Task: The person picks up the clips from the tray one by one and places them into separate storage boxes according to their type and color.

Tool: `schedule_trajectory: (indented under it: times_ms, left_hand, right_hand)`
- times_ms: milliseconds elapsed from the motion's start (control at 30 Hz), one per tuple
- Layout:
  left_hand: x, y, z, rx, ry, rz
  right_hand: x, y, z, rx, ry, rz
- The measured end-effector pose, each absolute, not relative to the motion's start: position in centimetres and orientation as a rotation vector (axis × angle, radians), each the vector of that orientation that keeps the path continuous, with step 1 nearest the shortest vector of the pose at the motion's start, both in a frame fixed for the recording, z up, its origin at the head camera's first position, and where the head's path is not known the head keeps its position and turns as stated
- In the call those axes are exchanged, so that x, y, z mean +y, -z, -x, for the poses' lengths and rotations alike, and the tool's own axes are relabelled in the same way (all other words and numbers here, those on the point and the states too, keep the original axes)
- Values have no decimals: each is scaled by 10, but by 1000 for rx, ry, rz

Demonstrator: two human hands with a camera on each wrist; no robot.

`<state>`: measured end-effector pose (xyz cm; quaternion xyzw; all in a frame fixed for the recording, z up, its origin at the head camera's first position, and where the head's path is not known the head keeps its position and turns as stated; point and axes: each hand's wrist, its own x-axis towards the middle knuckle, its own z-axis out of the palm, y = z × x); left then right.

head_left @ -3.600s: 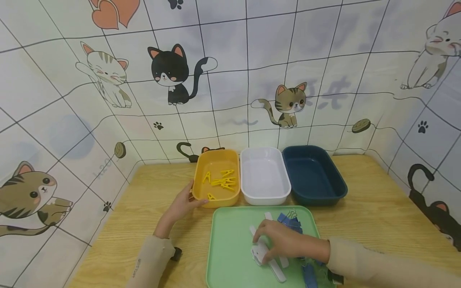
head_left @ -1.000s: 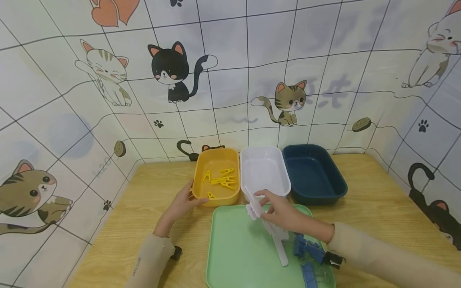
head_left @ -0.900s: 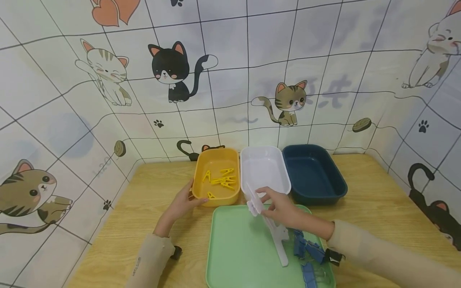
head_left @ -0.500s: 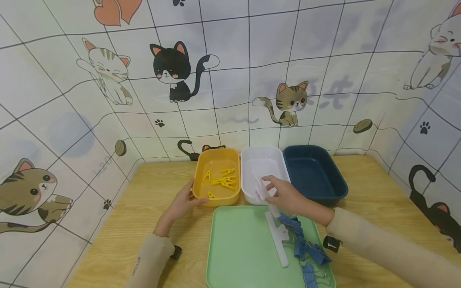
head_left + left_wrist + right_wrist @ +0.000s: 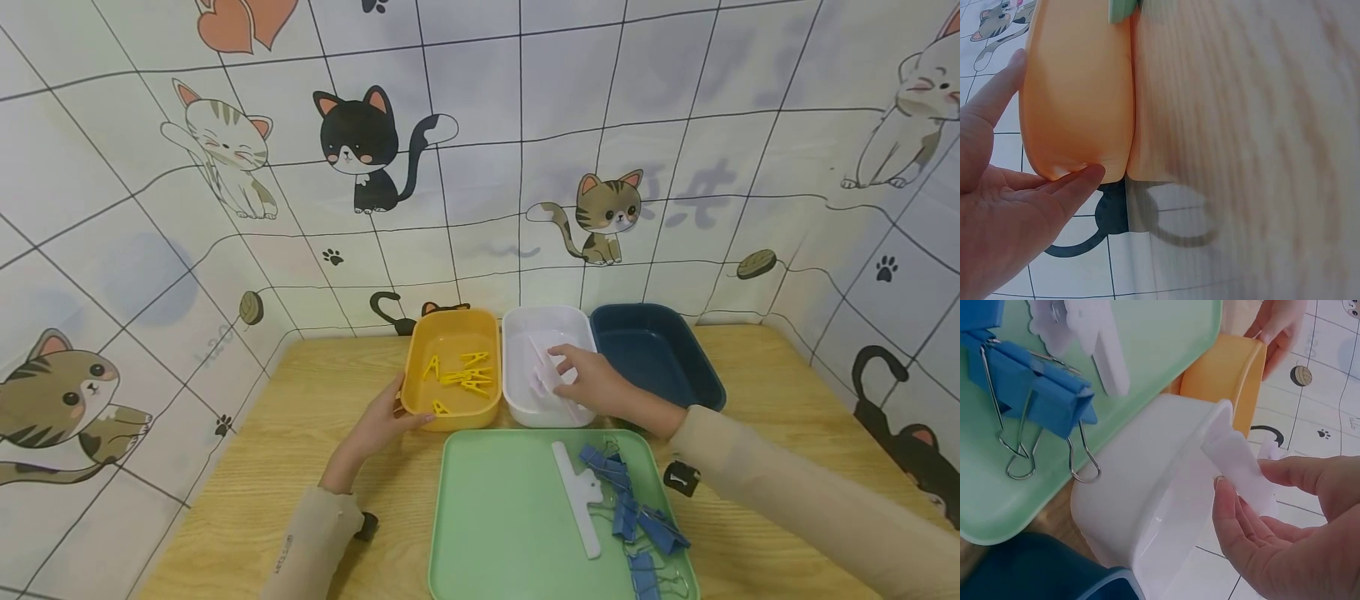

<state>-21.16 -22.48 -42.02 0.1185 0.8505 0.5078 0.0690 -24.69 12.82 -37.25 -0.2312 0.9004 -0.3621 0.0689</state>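
My right hand (image 5: 592, 383) pinches a long white plastic clip (image 5: 542, 371) between thumb and fingers, over the white bin (image 5: 528, 414). The clip slants across the bin's opening; in the right wrist view its wide part shows beside the bin's rim. My left hand (image 5: 378, 425) holds the near left corner of the yellow bin (image 5: 457, 423), thumb along the front rim. Several small yellow clips (image 5: 465, 377) lie in that bin. A similar white clip (image 5: 577, 504) with a shaped tab lies on the green tray (image 5: 495, 517), beside several blue binder clips (image 5: 652, 527).
To the right of the white bin stands a dark blue bin (image 5: 652, 354). All three bins sit side by side behind the tray, on a wooden table (image 5: 787, 467). A wall (image 5: 480, 192) printed with cats rises behind them.
The right hand has lifted a white clip off the tray and carried it away from me over the white bin. My left hand has stayed at the yellow bin's corner.
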Motion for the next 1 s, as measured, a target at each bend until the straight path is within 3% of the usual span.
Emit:
schedule_trajectory:
  times_ms: [400,1000]
  left_hand:
    - [-233,455,228,2604,-1540,-353]
    - [-233,452,227,2584,-1550,-364]
  right_hand:
    - [130,368,271,2752,1025,628]
    - [128,368,306,2690,967,459]
